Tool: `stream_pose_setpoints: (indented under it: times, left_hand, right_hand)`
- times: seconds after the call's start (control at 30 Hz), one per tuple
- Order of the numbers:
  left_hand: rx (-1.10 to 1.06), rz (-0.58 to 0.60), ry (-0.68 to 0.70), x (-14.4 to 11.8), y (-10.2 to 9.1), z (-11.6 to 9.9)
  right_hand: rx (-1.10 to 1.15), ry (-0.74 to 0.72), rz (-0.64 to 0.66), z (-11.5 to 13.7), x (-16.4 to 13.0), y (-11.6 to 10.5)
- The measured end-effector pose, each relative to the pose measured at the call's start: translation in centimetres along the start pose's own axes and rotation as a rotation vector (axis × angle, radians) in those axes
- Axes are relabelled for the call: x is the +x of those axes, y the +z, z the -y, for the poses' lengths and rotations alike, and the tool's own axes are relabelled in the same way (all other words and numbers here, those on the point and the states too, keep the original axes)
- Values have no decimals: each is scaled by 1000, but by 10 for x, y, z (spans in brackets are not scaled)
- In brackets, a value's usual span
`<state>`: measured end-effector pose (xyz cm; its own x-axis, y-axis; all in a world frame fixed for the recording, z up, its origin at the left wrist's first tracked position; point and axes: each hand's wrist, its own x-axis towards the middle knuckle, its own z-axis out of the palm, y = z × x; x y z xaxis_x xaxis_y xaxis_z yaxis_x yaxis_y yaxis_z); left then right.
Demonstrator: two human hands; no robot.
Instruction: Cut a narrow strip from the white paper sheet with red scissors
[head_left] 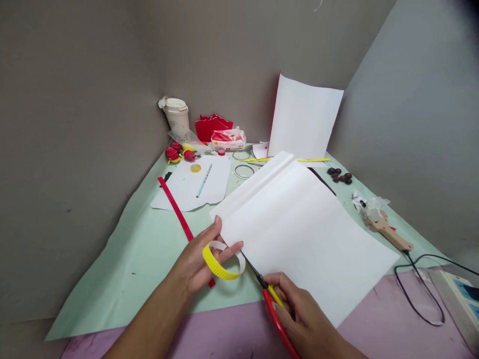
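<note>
My left hand pinches the near left edge of a large white sheet between thumb and fingers. A ring of yellow corrugated paper, white inside, hangs around a finger of that hand. In my right hand is a pair of scissors with red and yellow handles. Its dark blades reach the sheet's edge beside my left fingertips; how far apart they are is hard to make out. The sheet is tilted, with fold lines along its upper left part. Behind my left hand lies a red paper strip.
A glue gun and its cable lie at right near a power strip. Further back are a marked pen on white paper, a lidded cup, a tissue pack, wire rings, dark beads and an upright white sheet.
</note>
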<state>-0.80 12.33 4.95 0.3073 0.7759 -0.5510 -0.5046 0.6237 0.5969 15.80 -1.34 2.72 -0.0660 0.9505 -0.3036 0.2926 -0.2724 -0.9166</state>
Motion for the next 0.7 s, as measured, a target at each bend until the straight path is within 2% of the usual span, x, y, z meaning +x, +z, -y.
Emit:
stream_pose_setpoints:
  times: [0.27,0.5,0.7]
  left_hand:
    - [10,16,16,4,-3,1]
    - [91,84,36,8,-5,1]
    - [59,78,31,9,-7,-1]
  right_hand:
    - [-36,-39,15,-4,0,-3]
    - [-5,-36,19,-5,0,-4]
    - [-10,-37,18,-5,2,-4]
